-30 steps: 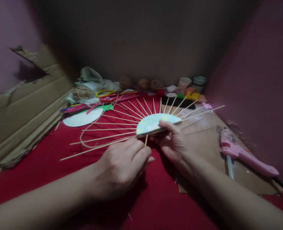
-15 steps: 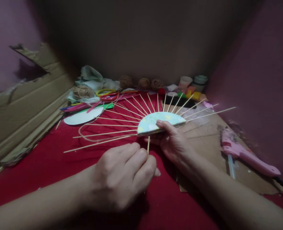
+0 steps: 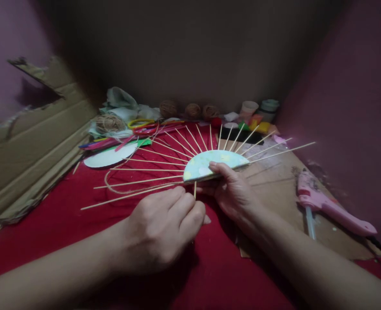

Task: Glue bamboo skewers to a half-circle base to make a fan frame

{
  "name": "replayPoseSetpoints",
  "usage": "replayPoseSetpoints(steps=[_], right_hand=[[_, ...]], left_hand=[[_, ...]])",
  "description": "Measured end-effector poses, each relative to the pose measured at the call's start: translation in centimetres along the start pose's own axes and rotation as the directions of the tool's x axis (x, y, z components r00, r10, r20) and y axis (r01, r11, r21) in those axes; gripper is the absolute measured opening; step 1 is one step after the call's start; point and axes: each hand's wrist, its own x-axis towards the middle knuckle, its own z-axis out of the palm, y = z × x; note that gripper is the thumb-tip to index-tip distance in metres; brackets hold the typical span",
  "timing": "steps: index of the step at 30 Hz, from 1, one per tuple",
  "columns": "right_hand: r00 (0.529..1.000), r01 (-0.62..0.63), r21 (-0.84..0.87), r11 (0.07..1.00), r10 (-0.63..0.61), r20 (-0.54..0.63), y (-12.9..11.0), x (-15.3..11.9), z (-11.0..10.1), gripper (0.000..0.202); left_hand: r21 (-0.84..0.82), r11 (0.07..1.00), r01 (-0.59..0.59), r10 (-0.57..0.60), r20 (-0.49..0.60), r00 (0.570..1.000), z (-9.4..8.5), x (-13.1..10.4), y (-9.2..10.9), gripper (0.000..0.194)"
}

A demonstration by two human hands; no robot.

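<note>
A light blue half-disc with yellow patches [image 3: 224, 159] has several thin wooden sticks [image 3: 148, 170] fanning out from its curved edge. My right hand [image 3: 231, 187] grips it at the straight lower edge, thumb on top and fingers beneath. Closed just below that edge, my left hand [image 3: 167, 228] holds a short upright wooden stick [image 3: 195, 189], whose tip is at the half-disc's underside; whether it enters is hidden. A loop of twine [image 3: 113, 189] curves across the left sticks toward the half-disc's left corner.
A pink glue gun [image 3: 332, 206] lies on a cardboard sheet [image 3: 274, 198] at right. Behind are twine balls [image 3: 193, 111], scissors [image 3: 142, 125], cups [image 3: 249, 110] and a white cut-out [image 3: 111, 156]. Red cloth [image 3: 222, 267] covers the table; corrugated cardboard [image 3: 48, 133] stands at left.
My left hand has moved slightly up and left with its stick, closer to the half-disc. My right hand keeps its grip; the fan has barely shifted.
</note>
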Motion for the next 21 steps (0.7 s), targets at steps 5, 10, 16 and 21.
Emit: replayPoseSetpoints(steps=[5, 10, 16, 21], right_hand=[[1.0, 0.025, -0.032, 0.999, -0.025, -0.006, 0.11, -0.13, 0.18, 0.016], [0.999, 0.036, -0.04, 0.999, -0.037, -0.02, 0.15, -0.29, 0.44, 0.012], [0.999, 0.037, -0.043, 0.998, -0.039, -0.038, -0.03, -0.44, 0.6, 0.013], [0.998, 0.039, -0.046, 0.998, -0.042, -0.054, -0.12, -0.32, 0.49, 0.015]], left_hand=[[0.057, 0.998, 0.031, -0.032, 0.011, 0.999, 0.1, -0.01, 0.43, 0.013], [0.149, 0.989, 0.003, -0.003, -0.003, 1.0, 0.07, -0.01, 0.82, 0.016], [0.142, 0.99, 0.016, -0.016, -0.002, 1.0, 0.36, 0.12, 0.72, 0.012], [0.084, 0.996, 0.006, -0.005, -0.013, 1.0, 0.35, -0.13, 0.34, 0.016]])
